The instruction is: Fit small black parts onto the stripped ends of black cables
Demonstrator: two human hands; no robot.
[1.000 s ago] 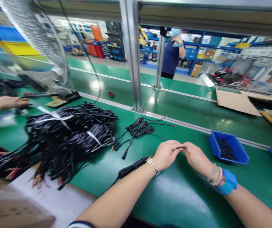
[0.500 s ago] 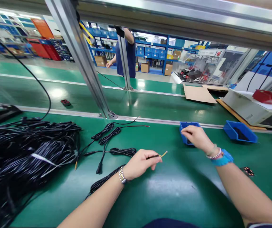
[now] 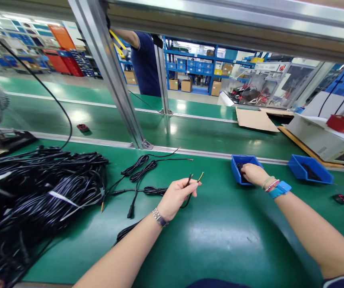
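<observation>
My left hand [image 3: 178,195] pinches a black cable [image 3: 186,203] near its stripped end. A yellow wire and darker thin wires stick up past the fingertips. My right hand [image 3: 252,174] reaches into a blue bin [image 3: 237,172] of small black parts. Its fingertips are down among the parts, so what they hold, if anything, is hidden. Left of my left hand lie several coiled black cables [image 3: 144,171], one with a black connector [image 3: 130,211]. Part of another coil [image 3: 126,232] shows beside my left forearm.
A large heap of black cables [image 3: 39,192] fills the left of the green table [image 3: 220,248]. At right stand a second blue bin [image 3: 310,170] and a small dark red-and-black part [image 3: 341,199]. A metal post [image 3: 114,88] rises ahead. A person [image 3: 146,64] stands beyond.
My right hand has lowered into the blue bin. My left hand has turned, and its wires now point up. The person behind has raised an arm.
</observation>
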